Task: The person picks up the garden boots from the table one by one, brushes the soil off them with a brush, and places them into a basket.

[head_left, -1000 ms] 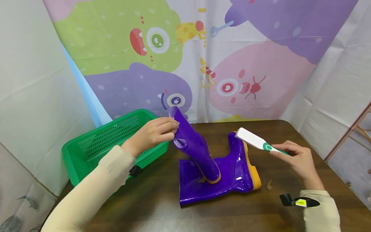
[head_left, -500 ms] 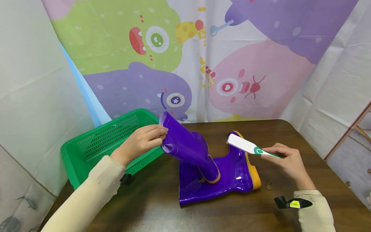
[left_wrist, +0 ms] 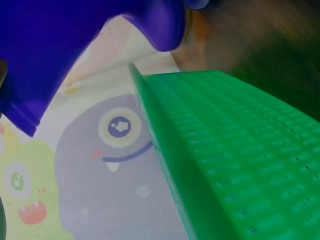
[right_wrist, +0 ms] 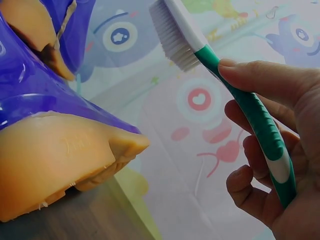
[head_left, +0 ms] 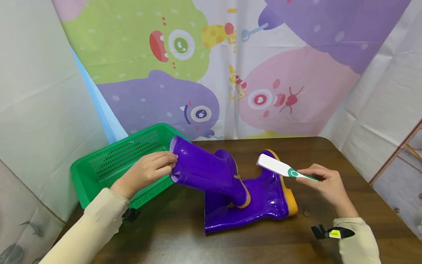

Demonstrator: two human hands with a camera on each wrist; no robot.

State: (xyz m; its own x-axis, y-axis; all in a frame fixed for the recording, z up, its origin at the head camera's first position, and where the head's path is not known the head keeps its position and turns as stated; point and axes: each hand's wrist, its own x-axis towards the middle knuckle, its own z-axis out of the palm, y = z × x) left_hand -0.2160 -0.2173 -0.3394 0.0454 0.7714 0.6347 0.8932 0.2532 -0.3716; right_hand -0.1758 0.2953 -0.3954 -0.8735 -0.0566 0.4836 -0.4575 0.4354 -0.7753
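My left hand (head_left: 148, 170) pinches the top rim of a purple rain boot (head_left: 204, 167), whose shaft leans left toward the basket. This boot's yellow-edged foot end rests on a second purple rain boot (head_left: 263, 198), which lies on its side with its yellow sole facing right. In my right hand (head_left: 324, 183) is a white and green scrubbing brush (head_left: 275, 165), held by its handle with the head over the lying boot's toe. Pale bristles (right_wrist: 172, 40) show in the right wrist view, apart from the boots. The left wrist view shows the boot shaft (left_wrist: 45, 45), with the hand mostly hidden.
A green perforated basket (head_left: 82, 179) stands at the left of the brown table (head_left: 184, 242), close beneath my left hand. A small brown bit (head_left: 306, 211) lies right of the lying boot's heel. Behind the table hangs a cartoon-print cloth (head_left: 132, 47).
My left hand has moved left and down, tilting the held boot's shaft toward the basket. My right hand has brought the brush slightly left and down. The lying boot stays in place.
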